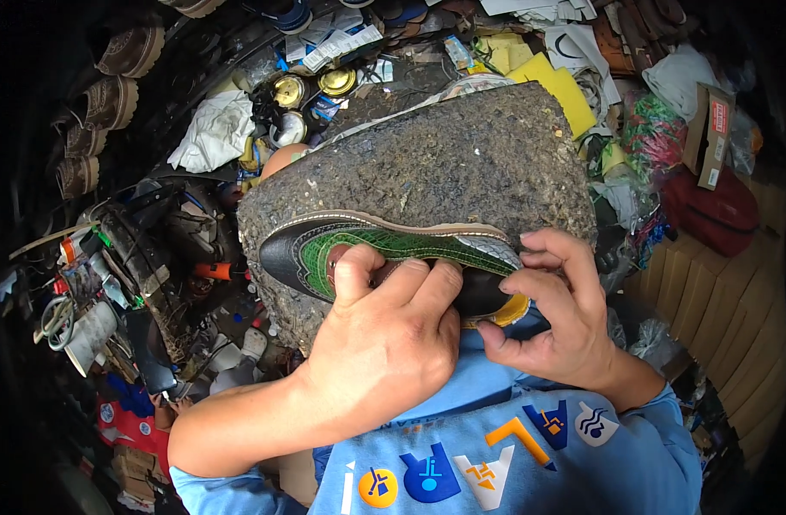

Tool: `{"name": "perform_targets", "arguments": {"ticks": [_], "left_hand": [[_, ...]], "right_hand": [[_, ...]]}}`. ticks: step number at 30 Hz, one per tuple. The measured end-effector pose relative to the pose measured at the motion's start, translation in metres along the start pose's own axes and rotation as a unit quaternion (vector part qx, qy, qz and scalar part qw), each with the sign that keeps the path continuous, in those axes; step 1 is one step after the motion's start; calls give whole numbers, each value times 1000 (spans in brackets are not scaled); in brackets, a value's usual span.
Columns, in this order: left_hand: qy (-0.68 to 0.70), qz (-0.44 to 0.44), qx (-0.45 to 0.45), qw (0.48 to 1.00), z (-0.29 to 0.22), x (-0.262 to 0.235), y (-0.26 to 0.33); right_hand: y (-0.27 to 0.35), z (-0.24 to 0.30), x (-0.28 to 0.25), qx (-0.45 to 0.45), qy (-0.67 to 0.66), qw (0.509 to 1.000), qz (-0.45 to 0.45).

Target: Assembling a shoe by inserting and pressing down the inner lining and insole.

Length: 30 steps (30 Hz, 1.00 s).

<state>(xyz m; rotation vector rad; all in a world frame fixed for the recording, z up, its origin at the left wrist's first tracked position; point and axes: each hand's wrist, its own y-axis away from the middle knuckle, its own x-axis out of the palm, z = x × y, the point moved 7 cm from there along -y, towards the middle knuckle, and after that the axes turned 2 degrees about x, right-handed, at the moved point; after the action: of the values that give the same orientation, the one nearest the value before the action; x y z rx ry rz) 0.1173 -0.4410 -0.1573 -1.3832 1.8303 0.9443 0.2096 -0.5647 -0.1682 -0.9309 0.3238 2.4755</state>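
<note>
Left hand [384, 343] clamps fingers over green-black shoe upper [367, 245], pressing it onto grey sole sheet [427, 163] held at chest. Right hand [552, 318] pinches heel end. Risk: upper shifts off line if grip loosens. Glue tins [311, 86] behind.

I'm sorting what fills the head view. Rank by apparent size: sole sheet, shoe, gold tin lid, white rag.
1. sole sheet
2. shoe, partly hidden by hands
3. white rag
4. gold tin lid
The sheet is nearest the camera, so its lead is exaggerated.

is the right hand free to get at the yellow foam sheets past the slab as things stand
Probably not: the right hand is pinching the shoe at its heel, and the rough grey slab stands between it and the yellow foam sheets.
</note>
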Motion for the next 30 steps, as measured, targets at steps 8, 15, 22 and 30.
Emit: {"name": "perform_targets", "arguments": {"ticks": [8,15,22,30], "left_hand": [[-12,-15,-54,998,-5,2,6],[-46,0,-73,996,-8,8,11],[-78,-10,-66,995,-9,8,6],[-84,31,-85,992,-9,7,-1]], "right_hand": [[8,1,5,-19,0,1000,17],[9,1,5,-36,-11,999,10],[5,1,5,-49,14,998,30],[-20,10,3,-80,17,979,185]]}}
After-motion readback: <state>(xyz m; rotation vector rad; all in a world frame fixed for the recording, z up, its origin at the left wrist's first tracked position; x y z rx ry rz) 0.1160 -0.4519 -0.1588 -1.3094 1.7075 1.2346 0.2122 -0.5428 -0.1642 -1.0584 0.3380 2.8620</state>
